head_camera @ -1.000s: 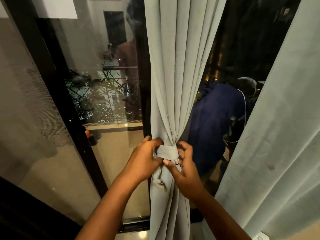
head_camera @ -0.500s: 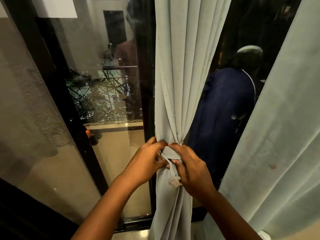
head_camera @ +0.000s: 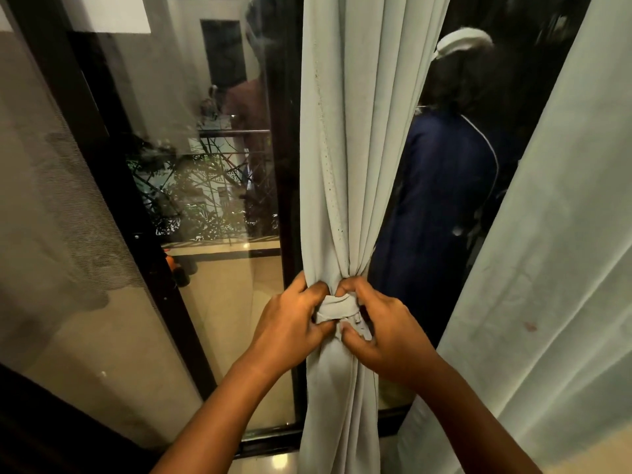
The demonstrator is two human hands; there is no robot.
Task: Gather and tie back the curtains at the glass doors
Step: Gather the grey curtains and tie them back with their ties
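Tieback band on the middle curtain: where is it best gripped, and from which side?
Grip the tieback band at its front, where its loose end hangs, coming from both sides as the left hand and right hand do; the gathered curtain narrows there.

The right hand point(head_camera: 386, 331) has closed in, pinching the tie-back band point(head_camera: 337, 306).

Dark outside. At 9 o'clock, black door frame point(head_camera: 113, 186) and mesh screen point(head_camera: 44, 186); at 10 o'clock, balcony railing point(head_camera: 232, 132) with lit foliage point(head_camera: 201, 203); at 6 o'clock, glossy floor point(head_camera: 273, 465).
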